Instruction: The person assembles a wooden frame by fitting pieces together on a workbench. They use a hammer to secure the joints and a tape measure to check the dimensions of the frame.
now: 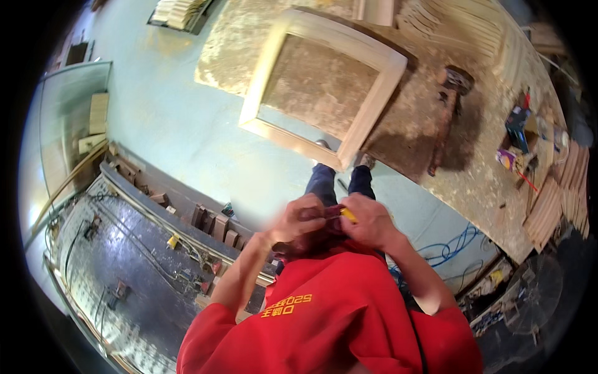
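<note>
Both hands are close together in front of my red shirt. My left hand (298, 218) is closed on dark red, cloth-like material (311, 242) bunched at my waist. My right hand (369, 222), with curled fingers, grips a small yellow thing (348, 215) whose kind I cannot make out. More of the dark red material shows between the fingertips. Ahead of the hands a pale wooden frame (372, 118) lies on the worktable, its near corner jutting past the edge. A mallet (443, 124) with a dark head rests on the table to its right.
The stained worktable (411, 165) fills the front right. Curved wooden strips (476, 31) are stacked at its far end; tools and small containers (518, 128) sit on its right side. Blue hose (451, 246) lies on the floor. A metal machine bed (134, 249) stands at left.
</note>
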`<state>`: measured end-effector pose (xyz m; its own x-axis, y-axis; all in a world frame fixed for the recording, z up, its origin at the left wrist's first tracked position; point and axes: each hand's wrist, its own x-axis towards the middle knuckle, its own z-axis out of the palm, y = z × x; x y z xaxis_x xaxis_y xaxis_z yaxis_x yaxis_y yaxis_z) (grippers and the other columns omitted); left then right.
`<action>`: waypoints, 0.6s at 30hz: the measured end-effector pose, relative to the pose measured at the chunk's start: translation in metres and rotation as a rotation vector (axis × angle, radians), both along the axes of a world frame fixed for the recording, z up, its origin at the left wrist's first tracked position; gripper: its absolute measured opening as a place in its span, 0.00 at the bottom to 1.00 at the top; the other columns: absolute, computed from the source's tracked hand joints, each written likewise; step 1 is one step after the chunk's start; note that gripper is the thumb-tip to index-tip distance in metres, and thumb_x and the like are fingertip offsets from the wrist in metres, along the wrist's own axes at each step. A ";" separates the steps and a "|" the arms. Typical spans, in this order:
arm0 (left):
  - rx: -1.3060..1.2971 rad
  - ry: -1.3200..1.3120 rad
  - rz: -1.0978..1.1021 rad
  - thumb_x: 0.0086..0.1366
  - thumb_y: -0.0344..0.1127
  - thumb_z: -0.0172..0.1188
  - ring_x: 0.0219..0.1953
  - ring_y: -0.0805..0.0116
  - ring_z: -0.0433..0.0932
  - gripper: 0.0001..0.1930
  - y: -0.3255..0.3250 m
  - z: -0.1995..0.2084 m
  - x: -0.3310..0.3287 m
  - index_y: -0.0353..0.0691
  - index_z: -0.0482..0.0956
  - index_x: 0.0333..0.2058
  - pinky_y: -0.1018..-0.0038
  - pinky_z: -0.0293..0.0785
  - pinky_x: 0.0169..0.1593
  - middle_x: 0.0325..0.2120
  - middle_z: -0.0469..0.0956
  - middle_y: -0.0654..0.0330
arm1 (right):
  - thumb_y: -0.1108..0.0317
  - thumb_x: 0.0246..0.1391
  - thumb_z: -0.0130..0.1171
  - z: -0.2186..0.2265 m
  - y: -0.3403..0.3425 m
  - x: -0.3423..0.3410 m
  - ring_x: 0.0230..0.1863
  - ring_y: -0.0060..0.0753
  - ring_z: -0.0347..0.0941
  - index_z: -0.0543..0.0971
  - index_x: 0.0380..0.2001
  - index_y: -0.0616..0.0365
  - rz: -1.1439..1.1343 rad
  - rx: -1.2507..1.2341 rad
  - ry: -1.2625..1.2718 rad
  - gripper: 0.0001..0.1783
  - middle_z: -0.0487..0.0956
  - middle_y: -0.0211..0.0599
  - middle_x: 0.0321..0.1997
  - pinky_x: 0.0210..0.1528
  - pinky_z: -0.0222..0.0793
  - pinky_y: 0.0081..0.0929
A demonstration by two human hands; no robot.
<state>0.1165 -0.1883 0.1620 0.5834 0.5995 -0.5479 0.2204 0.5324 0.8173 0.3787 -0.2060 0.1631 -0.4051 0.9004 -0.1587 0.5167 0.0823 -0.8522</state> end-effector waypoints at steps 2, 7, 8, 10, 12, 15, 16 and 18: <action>-0.047 0.039 0.107 0.65 0.25 0.61 0.44 0.71 0.76 0.06 0.012 0.008 -0.049 0.35 0.76 0.40 0.73 0.72 0.51 0.40 0.77 0.62 | 0.71 0.47 0.60 -0.011 0.003 0.038 0.35 0.53 0.76 0.79 0.35 0.59 -0.034 -0.076 -0.083 0.10 0.77 0.46 0.34 0.38 0.73 0.46; -0.116 -0.064 0.925 0.68 0.37 0.57 0.42 0.63 0.81 0.14 0.052 0.033 -0.138 0.34 0.73 0.47 0.68 0.81 0.48 0.42 0.79 0.53 | 0.71 0.56 0.59 -0.024 0.014 0.143 0.38 0.49 0.77 0.81 0.32 0.62 -0.233 -0.277 -0.226 0.06 0.79 0.46 0.34 0.41 0.72 0.35; -0.101 0.001 0.905 0.69 0.37 0.56 0.42 0.63 0.81 0.13 0.059 0.031 -0.135 0.34 0.73 0.46 0.68 0.81 0.47 0.42 0.79 0.53 | 0.70 0.57 0.58 -0.026 0.024 0.148 0.38 0.49 0.77 0.81 0.32 0.62 -0.268 -0.262 -0.247 0.06 0.79 0.46 0.34 0.42 0.72 0.35; -0.378 -0.112 0.914 0.70 0.38 0.54 0.40 0.64 0.80 0.13 0.071 0.034 -0.107 0.35 0.73 0.46 0.71 0.80 0.47 0.41 0.79 0.53 | 0.68 0.59 0.57 -0.039 0.050 0.153 0.38 0.50 0.77 0.81 0.32 0.62 -0.341 -0.202 -0.290 0.08 0.79 0.47 0.34 0.42 0.72 0.37; -0.396 0.049 0.614 0.69 0.40 0.57 0.39 0.67 0.80 0.15 0.074 0.007 -0.084 0.34 0.76 0.46 0.71 0.79 0.46 0.40 0.80 0.56 | 0.66 0.60 0.57 -0.063 0.085 0.152 0.38 0.52 0.77 0.80 0.33 0.62 -0.418 -0.119 -0.327 0.09 0.79 0.49 0.34 0.41 0.72 0.39; -0.259 0.442 0.285 0.68 0.44 0.61 0.37 0.72 0.79 0.18 0.072 -0.070 -0.068 0.33 0.81 0.45 0.73 0.77 0.45 0.37 0.82 0.60 | 0.63 0.60 0.57 -0.078 0.143 0.145 0.37 0.56 0.77 0.80 0.34 0.63 -0.388 -0.091 -0.393 0.12 0.79 0.52 0.33 0.40 0.71 0.42; -0.286 0.459 0.330 0.68 0.45 0.63 0.37 0.73 0.79 0.19 0.067 -0.096 -0.060 0.33 0.83 0.45 0.73 0.76 0.44 0.36 0.83 0.61 | 0.63 0.60 0.57 -0.082 0.158 0.143 0.37 0.57 0.77 0.80 0.34 0.63 -0.363 -0.069 -0.412 0.12 0.79 0.53 0.33 0.39 0.71 0.43; -0.381 0.366 0.495 0.68 0.49 0.63 0.35 0.73 0.79 0.22 0.068 -0.124 -0.043 0.31 0.82 0.45 0.72 0.77 0.42 0.36 0.83 0.60 | 0.62 0.60 0.58 -0.086 0.180 0.143 0.37 0.58 0.77 0.81 0.35 0.63 -0.319 -0.049 -0.447 0.13 0.79 0.53 0.33 0.39 0.71 0.43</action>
<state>0.0733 -0.1205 0.0381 0.0317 0.4745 -0.8797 0.1040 0.8738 0.4751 0.5219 -0.0262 0.0774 0.0029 0.9548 -0.2972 0.8219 -0.1716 -0.5432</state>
